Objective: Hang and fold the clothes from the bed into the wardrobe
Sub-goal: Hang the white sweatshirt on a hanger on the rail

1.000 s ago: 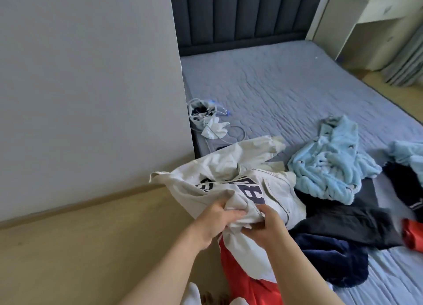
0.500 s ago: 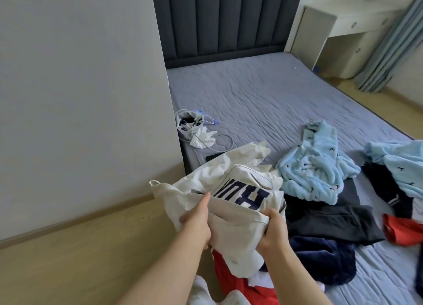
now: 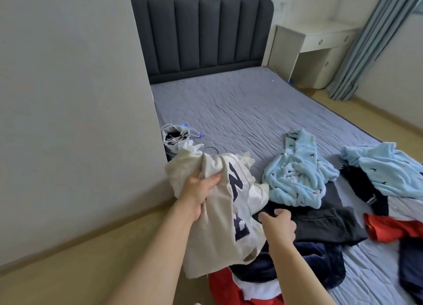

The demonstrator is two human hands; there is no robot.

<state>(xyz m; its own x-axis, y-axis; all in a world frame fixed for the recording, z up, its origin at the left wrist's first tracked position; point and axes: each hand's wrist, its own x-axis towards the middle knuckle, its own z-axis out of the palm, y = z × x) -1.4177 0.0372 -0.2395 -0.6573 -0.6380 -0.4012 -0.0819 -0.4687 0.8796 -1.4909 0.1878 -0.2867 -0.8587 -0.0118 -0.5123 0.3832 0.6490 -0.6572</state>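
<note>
1. Clothes point(image 3: 315, 259) lie in a loose heap on the near end of the bed point(image 3: 240, 112). None looks folded or hung, and the wardrobe cannot be made out for certain, so I judge the task to be near its start.
2. At far left stands a plain pale panel point(image 3: 68, 98). Just past its edge, a small bag point(image 3: 175, 137) with cords sits on the mattress.
3. The left hand point(image 3: 199, 190) reaches forward on an outstretched arm. Its fingers are curled into the bunched top of a cream sweatshirt point(image 3: 219, 231), which hangs from that grip over the near left corner of the heap.
4. The right hand point(image 3: 278, 227) is just right of the sweatshirt, fingers loosely spread and holding nothing. It is poised over a black garment point(image 3: 332, 222); whether it touches the cloth I cannot tell.
5. Further right lie a light blue fleece point(image 3: 295, 181), a second blue piece point(image 3: 384, 165) and a red item point(image 3: 389, 227), all yet to be sorted.
</note>
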